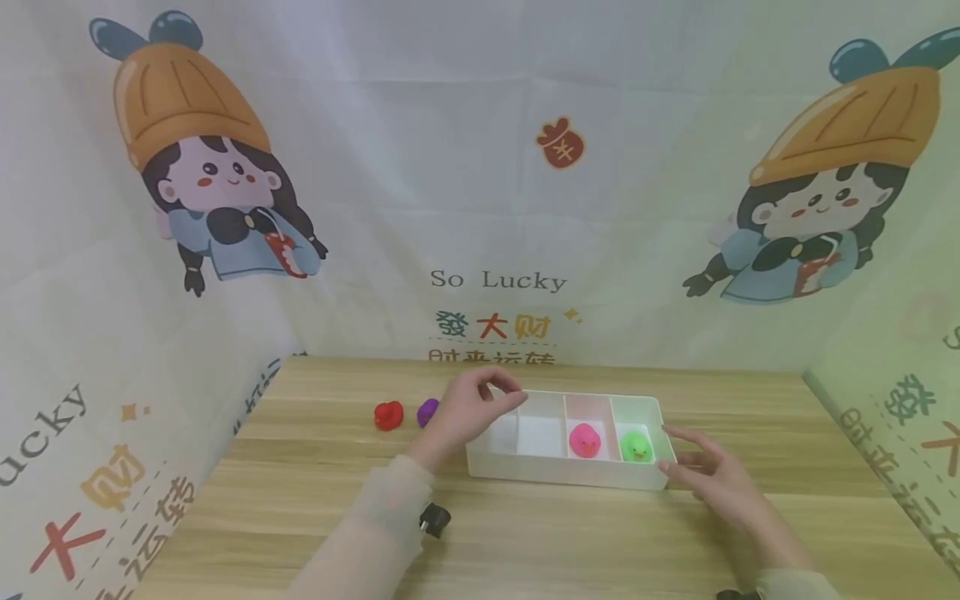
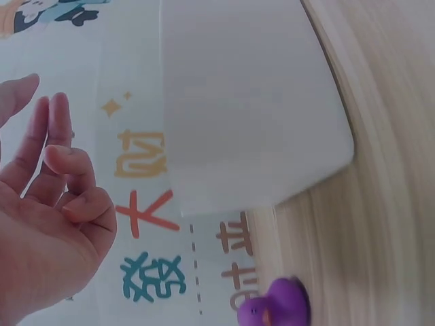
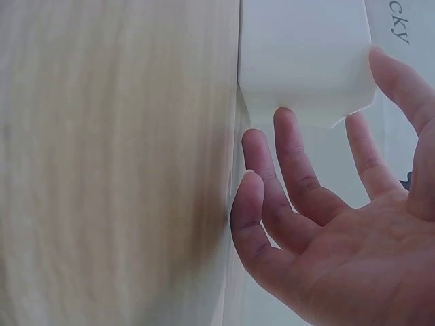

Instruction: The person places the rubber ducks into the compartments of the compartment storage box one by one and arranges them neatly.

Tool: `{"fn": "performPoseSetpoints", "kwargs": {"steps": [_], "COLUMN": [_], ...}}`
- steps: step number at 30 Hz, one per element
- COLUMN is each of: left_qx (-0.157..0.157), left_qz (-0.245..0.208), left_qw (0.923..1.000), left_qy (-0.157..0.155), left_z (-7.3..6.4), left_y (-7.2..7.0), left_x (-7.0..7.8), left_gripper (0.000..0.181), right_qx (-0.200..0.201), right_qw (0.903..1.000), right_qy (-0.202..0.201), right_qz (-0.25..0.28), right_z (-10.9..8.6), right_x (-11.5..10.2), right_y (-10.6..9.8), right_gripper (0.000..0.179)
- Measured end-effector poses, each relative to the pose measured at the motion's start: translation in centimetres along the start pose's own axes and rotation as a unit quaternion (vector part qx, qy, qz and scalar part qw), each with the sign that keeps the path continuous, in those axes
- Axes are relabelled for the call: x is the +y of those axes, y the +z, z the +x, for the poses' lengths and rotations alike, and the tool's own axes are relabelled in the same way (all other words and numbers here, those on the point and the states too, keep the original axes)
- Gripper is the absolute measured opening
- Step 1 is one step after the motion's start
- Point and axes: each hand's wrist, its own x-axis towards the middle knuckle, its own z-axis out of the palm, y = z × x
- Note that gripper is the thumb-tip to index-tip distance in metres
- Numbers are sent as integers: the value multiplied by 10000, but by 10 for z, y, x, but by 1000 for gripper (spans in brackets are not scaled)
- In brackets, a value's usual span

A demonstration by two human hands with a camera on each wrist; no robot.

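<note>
White divided box [image 1: 562,472] on the wooden table [image 1: 570,542], pink duck [image 1: 585,441] and green duck [image 1: 637,448] in its two right-hand compartments.
Red duck [image 1: 388,415] and purple duck [image 1: 427,412] lie left; the left hand [image 1: 474,407], loosely curled and holding nothing visible, partly hides the purple one and the box's left end. The right hand [image 1: 716,475], fingers spread, touches the right end.
</note>
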Motion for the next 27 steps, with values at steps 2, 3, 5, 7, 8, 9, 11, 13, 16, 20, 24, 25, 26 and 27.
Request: {"fn": "performPoseSetpoints", "kwargs": {"steps": [2,3,5,7,8,9,11,13,16,20,24,25,26,27], "left_qx": [94,143,249,349,402,433,446,415,412,564,640,638,628,618], "left_qz": [-35,-29,23,144,212,282,389,496,656,841,882,894,917,951], "left_qw": [9999,9998,9996,9992,9988,9985,9980,9973,9958,9940,9933,9932,9930,9927], "left_qy": [-65,-94,-143,-161,-173,-177,-238,-359,-493,-422,-376,-382,-395,-414], "left_z": [0,0,-1,-1,-1,-1,-2,-3,-5,-6,-6,-6,-6,-6], "left_y": [-4,-7,-13,-20,-24,-28,-37,-45,-58,-74,-86,-87,-89,-90], "left_x": [-1,-2,-4,-6,-8,-10,-15,-21,-30,-41,-50,-53,-55,-58], "left_gripper": [10,10,11,11,11,11,13,14,18,20,21,21,21,22], "right_qx": [-10,-18,-27,-28,-30,-39,-43,-47,-44,-5,9,9,4,-2], "right_qw": [10000,10000,10000,10000,10000,10000,10000,10000,9999,9999,9999,9999,9998,9998], "right_qy": [7,16,3,0,-1,-24,-52,-66,-87,-83,-77,-76,-77,-75], "right_qz": [-25,-25,-33,-42,-23,-25,-14,15,50,103,131,144,161,167], "right_z": [0,0,0,1,1,1,2,1,1,1,1,1,1,1], "right_x": [1,2,2,2,2,2,1,0,-1,-1,1,1,2,2], "right_y": [-1,-1,-1,-2,-2,-2,-2,-1,0,1,1,1,0,0], "right_gripper": [68,68,68,68,68,68,68,68,67,67,67,67,67,67]}}
